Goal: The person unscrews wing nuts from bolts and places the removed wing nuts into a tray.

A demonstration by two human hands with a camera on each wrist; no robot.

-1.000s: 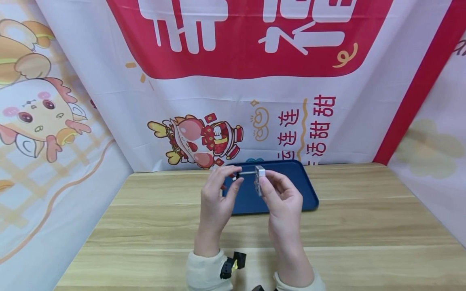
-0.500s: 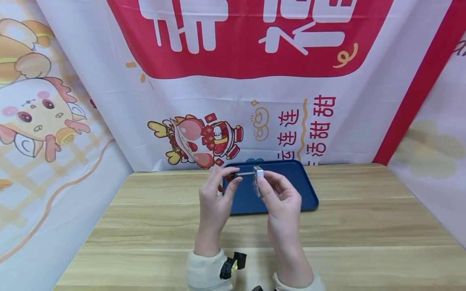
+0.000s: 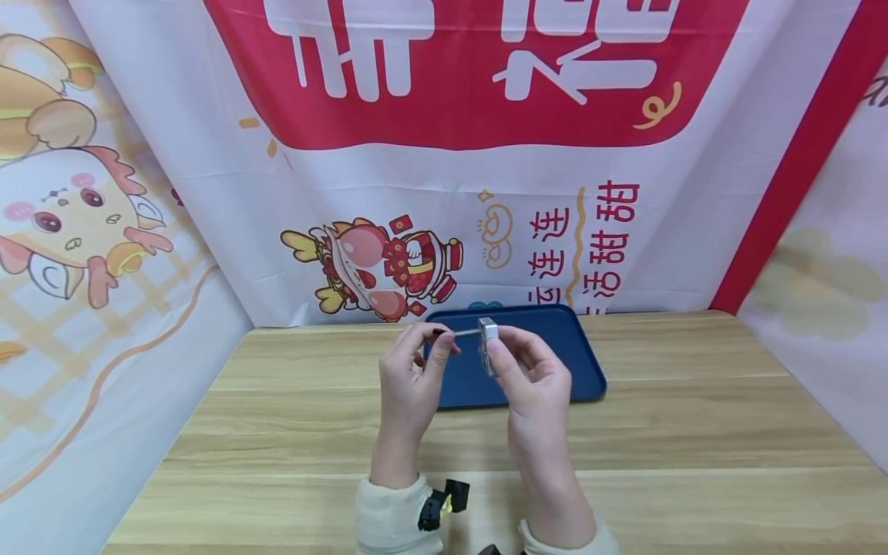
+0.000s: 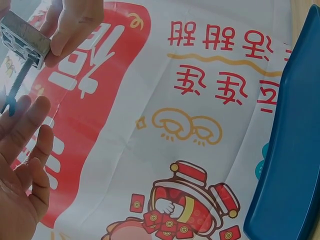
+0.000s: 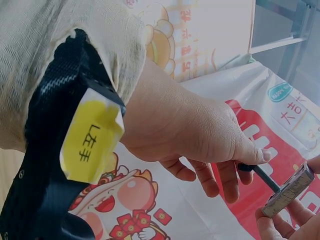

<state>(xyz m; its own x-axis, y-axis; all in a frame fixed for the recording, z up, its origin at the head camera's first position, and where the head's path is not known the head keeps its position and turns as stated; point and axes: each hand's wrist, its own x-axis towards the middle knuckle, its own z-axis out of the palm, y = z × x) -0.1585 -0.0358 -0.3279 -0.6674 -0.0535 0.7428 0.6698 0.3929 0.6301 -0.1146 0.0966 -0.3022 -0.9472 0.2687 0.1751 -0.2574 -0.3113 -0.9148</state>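
Note:
My left hand (image 3: 409,381) pinches the dark end of a threaded bolt (image 3: 466,333) between thumb and fingers. From there the bolt runs sideways to a small silver metal block (image 3: 489,347), which my right hand (image 3: 537,378) grips by its outer side. In the left wrist view the block (image 4: 25,37) shows openings in its face, and the bolt's dark, wing-like head (image 4: 9,106) lies at the left fingertips. The right wrist view shows the left thumb by the black head and the bolt (image 5: 267,179) meeting the block (image 5: 288,191). How deep it sits is hidden.
Behind the hands a blue tray (image 3: 590,385) lies on the wooden table (image 3: 291,432), near the printed cloth backdrop (image 3: 388,173). More printed cloth hangs at the left and right sides. A black strap (image 5: 55,115) with a yellow label circles the left sleeve.
Both hands have shifted slightly left with the block and bolt. My left thumb and fingers, spread wider around the dark head earlier, have closed in and now cover most of it.

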